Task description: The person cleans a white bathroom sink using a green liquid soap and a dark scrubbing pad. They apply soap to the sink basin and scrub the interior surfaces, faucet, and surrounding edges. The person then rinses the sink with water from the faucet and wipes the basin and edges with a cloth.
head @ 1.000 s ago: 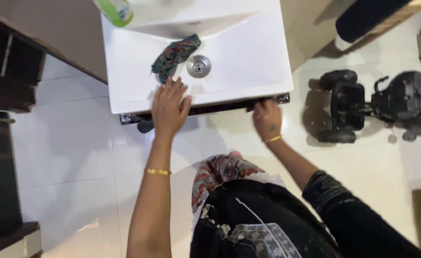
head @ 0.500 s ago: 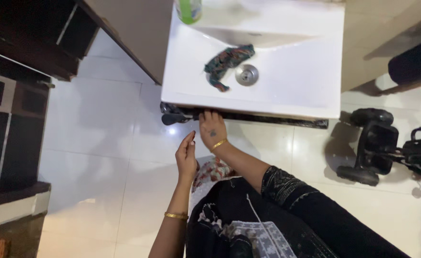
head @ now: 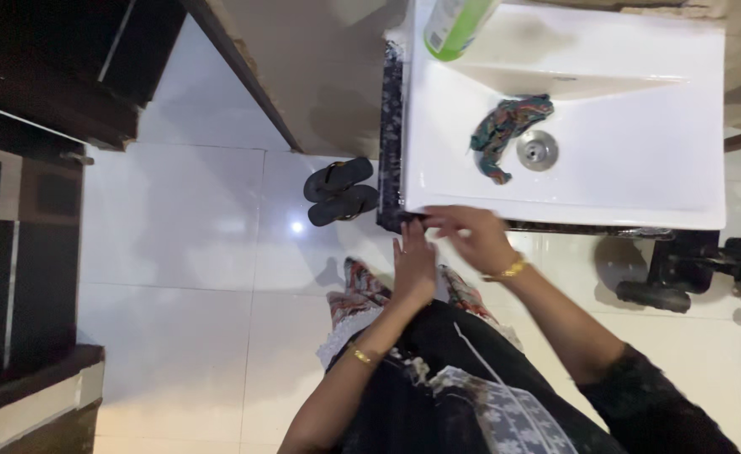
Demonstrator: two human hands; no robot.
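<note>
Glossy white floor tiles (head: 177, 244) spread under a white rectangular washbasin (head: 640, 168) that sits on a dark speckled counter edge (head: 390, 134). Inside the basin a crumpled multicoloured cloth (head: 502, 128) lies just beside the round metal drain (head: 537, 150), touching neither hand. A green-and-white bottle (head: 453, 25) stands at the basin's far corner. Both hands meet at the near left corner of the basin: the right hand (head: 470, 238) reaches across with fingers loosely spread along the front rim, gripping nothing that I can see, a gold bangle (head: 509, 270) on its wrist. The left hand (head: 413, 266) is just below it, fingers straight and close together, empty. A pair of black sandals (head: 341, 192) lies on the floor beside the counter. At the far right stands a black wheeled toy (head: 682, 269).
</note>
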